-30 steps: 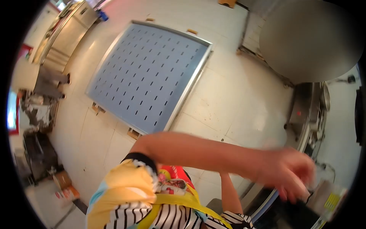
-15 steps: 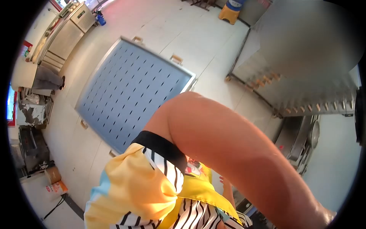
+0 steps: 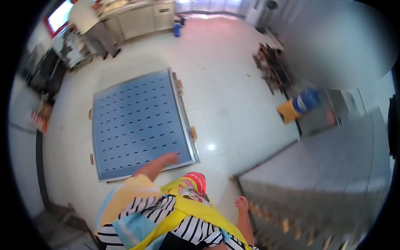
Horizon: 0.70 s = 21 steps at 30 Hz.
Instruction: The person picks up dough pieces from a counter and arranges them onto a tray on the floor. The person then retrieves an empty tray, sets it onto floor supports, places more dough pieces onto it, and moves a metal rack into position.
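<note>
Your left hand (image 3: 168, 159) has swung from the lower right of the frame to below centre, over the near edge of the blue panel (image 3: 133, 118), left of centre. It's blurred, so you can't tell its grip or any contact. Your right hand (image 3: 241, 203), lower centre, is near the metal rack (image 3: 308, 166); its grip is unclear too. Upper left, another person (image 3: 85, 18) stands by a counter (image 3: 137, 27).

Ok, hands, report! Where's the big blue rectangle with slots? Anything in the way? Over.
Left hand: blurred, seemingly empty. Right hand: seemingly empty. Blue slotted rectangular panel: ahead, left. Possible obstacle: large grey metal cabinet, right side.
</note>
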Tool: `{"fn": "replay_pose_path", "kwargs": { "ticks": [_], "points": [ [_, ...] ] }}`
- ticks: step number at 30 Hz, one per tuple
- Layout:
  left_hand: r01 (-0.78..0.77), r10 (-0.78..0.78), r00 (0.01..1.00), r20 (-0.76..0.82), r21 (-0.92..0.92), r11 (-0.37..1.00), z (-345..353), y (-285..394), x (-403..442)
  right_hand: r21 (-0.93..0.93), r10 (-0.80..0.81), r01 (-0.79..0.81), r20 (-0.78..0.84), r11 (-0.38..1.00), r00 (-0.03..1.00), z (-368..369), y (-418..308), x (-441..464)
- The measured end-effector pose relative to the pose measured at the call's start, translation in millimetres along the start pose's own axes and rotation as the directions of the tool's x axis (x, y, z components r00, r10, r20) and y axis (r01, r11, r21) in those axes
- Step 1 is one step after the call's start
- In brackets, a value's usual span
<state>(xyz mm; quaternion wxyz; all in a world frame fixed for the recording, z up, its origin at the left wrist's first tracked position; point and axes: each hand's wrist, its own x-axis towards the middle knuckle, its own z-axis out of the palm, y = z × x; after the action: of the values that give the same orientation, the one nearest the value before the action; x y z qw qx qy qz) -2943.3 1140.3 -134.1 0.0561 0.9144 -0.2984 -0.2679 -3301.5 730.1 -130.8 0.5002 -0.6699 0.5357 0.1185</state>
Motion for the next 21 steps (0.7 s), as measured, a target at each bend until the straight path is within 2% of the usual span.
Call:
{"fn": "replay_pose_path", "kwargs": {
  "ticks": [2, 3, 4, 5, 6, 8, 9, 10, 11, 12, 13, 15, 16, 18, 20, 21],
  "points": [
    [0.305, -0.292, 0.949, 0.120, -0.105, 0.947, 32.9, -85.7, -37.6, -0.016, -0.121, 0.122, 0.074, 0.992, 0.990, -20.3, -90.7, 88.0],
    [0.632, -0.608, 0.774, 0.179, -0.151, 0.760, 29.1, -101.9, -48.3, -0.013, -0.177, 0.179, 0.099, 0.984, 0.979, -27.8, -131.9, 133.2],
    [0.745, -0.720, 0.659, 0.215, -0.063, 0.664, 8.7, -101.7, -55.8, -0.004, -0.224, 0.226, 0.118, 0.974, 0.967, -30.6, -171.5, 167.9],
    [0.867, -0.804, 0.469, 0.367, -0.019, 0.497, -9.1, -105.0, -41.7, 0.058, -0.202, 0.196, 0.135, 0.979, 0.970, -31.6, -205.2, 193.9],
    [0.891, -0.808, 0.420, 0.413, -0.016, 0.455, -17.9, -107.3, -6.8, 0.109, -0.181, 0.167, 0.135, 0.980, 0.974, -31.7, -232.3, 219.3],
    [0.763, -0.668, 0.621, 0.409, -0.123, 0.634, -17.8, -96.3, 106.8, 0.188, -0.141, 0.113, 0.144, 0.976, 0.980, -35.6, -279.9, 267.4],
    [0.616, -0.525, 0.763, 0.377, -0.174, 0.768, -15.3, -81.6, 176.5, 0.138, -0.121, 0.099, 0.160, 0.985, 0.980, -40.0, -289.9, 282.1],
    [0.381, -0.304, 0.897, 0.322, -0.211, 0.900, -25.8, -51.1, 257.2, 0.095, -0.092, 0.076, 0.181, 0.993, 0.979, -46.5, -303.6, 299.0],
    [0.119, -0.063, 0.967, 0.247, -0.220, 0.968, -46.8, -15.2, 336.5, -0.096, -0.146, 0.168, 0.198, 0.981, 0.969, -55.2, -302.4, 330.4],
    [-0.079, 0.131, 0.976, 0.174, -0.276, 0.958, -87.8, 33.7, 404.8, -0.281, -0.200, 0.256, 0.214, 0.925, 0.956, -63.8, -300.3, 363.0],
    [-0.074, 0.020, 0.992, -0.122, -0.455, 0.887, -134.0, 75.3, 448.3, -0.399, -0.189, 0.269, 0.227, 0.877, 0.955, -76.7, -308.6, 380.9],
    [-0.309, 0.232, 0.951, -0.204, -0.580, 0.754, -282.6, 150.4, 506.7, -0.455, -0.075, 0.177, 0.233, 0.873, 0.970, -105.5, -355.0, 424.2],
    [-0.397, 0.301, 0.917, -0.262, -0.523, 0.754, -353.2, 172.0, 520.1, -0.464, -0.034, 0.138, 0.227, 0.875, 0.973, -113.5, -382.2, 447.1],
    [-0.370, 0.269, 0.929, -0.254, -0.679, 0.635, -405.9, 163.2, 596.5, -0.483, 0.017, 0.098, 0.228, 0.870, 0.974, -119.7, -441.8, 502.9],
    [-0.158, 0.017, 0.984, -0.176, -0.831, 0.533, -427.2, 111.8, 638.5, -0.489, 0.004, 0.118, 0.240, 0.864, 0.971, -119.5, -518.1, 569.7],
    [-0.208, -0.070, 0.907, -0.416, -0.587, 0.783, -407.2, 72.2, 661.9, -0.475, -0.005, 0.129, 0.253, 0.870, 0.967, -116.8, -567.3, 603.6]
  ]
}}
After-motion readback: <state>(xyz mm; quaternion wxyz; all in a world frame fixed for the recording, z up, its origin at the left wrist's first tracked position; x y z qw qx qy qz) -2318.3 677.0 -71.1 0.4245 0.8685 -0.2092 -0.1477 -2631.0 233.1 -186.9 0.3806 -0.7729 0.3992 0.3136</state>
